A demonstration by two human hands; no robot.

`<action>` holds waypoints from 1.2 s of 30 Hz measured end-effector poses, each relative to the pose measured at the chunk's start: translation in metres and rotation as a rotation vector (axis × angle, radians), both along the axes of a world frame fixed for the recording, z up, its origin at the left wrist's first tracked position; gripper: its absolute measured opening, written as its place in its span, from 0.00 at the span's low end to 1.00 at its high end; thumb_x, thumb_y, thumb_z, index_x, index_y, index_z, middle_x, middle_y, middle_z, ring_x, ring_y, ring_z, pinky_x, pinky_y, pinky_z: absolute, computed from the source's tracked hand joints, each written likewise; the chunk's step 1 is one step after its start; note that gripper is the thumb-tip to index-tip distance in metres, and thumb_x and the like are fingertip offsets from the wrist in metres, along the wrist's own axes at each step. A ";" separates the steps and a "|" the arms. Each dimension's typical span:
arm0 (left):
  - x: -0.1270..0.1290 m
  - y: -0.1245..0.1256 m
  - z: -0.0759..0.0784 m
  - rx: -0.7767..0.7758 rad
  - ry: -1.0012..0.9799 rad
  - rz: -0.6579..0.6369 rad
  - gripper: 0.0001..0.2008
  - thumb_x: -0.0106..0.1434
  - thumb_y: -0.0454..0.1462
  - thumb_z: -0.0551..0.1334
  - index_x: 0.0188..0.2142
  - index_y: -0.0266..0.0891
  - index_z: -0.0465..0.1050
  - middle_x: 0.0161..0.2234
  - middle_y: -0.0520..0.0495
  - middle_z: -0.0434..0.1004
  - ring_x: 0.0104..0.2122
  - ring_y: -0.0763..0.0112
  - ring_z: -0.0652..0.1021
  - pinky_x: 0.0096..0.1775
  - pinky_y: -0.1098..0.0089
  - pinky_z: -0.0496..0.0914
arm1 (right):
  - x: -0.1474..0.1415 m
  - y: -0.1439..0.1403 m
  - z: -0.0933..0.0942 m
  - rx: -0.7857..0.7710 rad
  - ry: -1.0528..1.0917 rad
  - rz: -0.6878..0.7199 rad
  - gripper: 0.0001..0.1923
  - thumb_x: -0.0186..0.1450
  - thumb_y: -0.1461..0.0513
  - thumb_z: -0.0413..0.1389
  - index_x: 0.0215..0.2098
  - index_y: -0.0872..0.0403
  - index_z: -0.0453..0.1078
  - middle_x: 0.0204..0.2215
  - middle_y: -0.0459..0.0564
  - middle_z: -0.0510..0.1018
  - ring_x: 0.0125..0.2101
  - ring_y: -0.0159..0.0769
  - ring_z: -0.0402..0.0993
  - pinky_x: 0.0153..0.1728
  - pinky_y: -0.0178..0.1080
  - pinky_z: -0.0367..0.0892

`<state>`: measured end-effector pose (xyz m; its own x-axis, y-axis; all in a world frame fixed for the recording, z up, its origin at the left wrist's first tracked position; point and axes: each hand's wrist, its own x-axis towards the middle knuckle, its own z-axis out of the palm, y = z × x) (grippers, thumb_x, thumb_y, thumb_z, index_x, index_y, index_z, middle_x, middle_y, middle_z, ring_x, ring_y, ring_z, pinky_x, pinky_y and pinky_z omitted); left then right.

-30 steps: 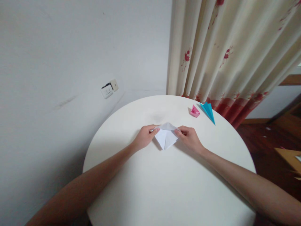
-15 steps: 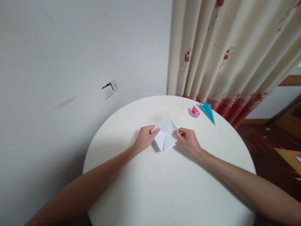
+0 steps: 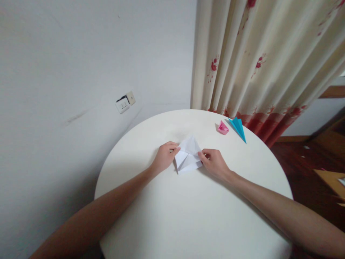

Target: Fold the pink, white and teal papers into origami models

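Note:
A folded white paper (image 3: 188, 155) lies on the round white table (image 3: 194, 208), creased into a diamond-like shape with its point away from me. My left hand (image 3: 165, 157) pinches its left edge with thumb and fingers. My right hand (image 3: 214, 162) pinches its right corner. Both hands rest on the tabletop, one on each side of the paper.
A small pink folded paper figure (image 3: 223, 127) and a blue paper plane (image 3: 238, 127) lie at the far right of the table, by a flowered curtain (image 3: 258, 61). A wall socket (image 3: 124, 102) sits on the white wall. Wooden floor (image 3: 304, 162) shows at right.
The paper's upper flap has been lifted and laid back, so it reads taller and more open. Both hands shifted slightly toward each other and the paper turned a little.

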<state>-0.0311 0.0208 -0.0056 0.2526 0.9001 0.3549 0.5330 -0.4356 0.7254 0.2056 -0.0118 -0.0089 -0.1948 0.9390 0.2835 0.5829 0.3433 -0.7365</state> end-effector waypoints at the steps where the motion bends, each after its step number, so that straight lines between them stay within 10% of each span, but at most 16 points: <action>1: -0.001 0.000 0.000 0.018 0.030 -0.007 0.12 0.65 0.39 0.59 0.31 0.38 0.80 0.39 0.45 0.76 0.39 0.65 0.77 0.39 0.69 0.71 | 0.000 0.000 0.000 0.002 -0.041 0.006 0.20 0.69 0.55 0.49 0.23 0.54 0.70 0.20 0.46 0.73 0.23 0.32 0.66 0.27 0.35 0.56; 12: 0.001 -0.006 0.007 0.285 0.295 -0.088 0.08 0.66 0.35 0.62 0.39 0.44 0.82 0.41 0.46 0.71 0.42 0.66 0.73 0.46 0.65 0.68 | 0.000 -0.002 0.003 0.060 -0.236 0.010 0.17 0.67 0.60 0.50 0.21 0.53 0.65 0.26 0.47 0.71 0.25 0.31 0.65 0.30 0.35 0.55; 29: 0.008 -0.012 0.018 0.127 0.305 -0.037 0.15 0.66 0.36 0.57 0.22 0.38 0.71 0.24 0.52 0.65 0.27 0.72 0.69 0.32 0.70 0.60 | -0.003 -0.004 0.006 0.094 -0.236 -0.015 0.16 0.68 0.59 0.50 0.22 0.53 0.65 0.25 0.46 0.71 0.25 0.31 0.63 0.28 0.36 0.53; 36: 0.009 -0.013 0.015 -0.003 0.181 -0.077 0.09 0.56 0.30 0.62 0.37 0.38 0.77 0.33 0.51 0.70 0.30 0.71 0.71 0.33 0.72 0.63 | -0.005 -0.003 0.005 0.083 -0.240 -0.022 0.16 0.68 0.59 0.51 0.23 0.53 0.66 0.25 0.46 0.72 0.25 0.31 0.64 0.28 0.36 0.53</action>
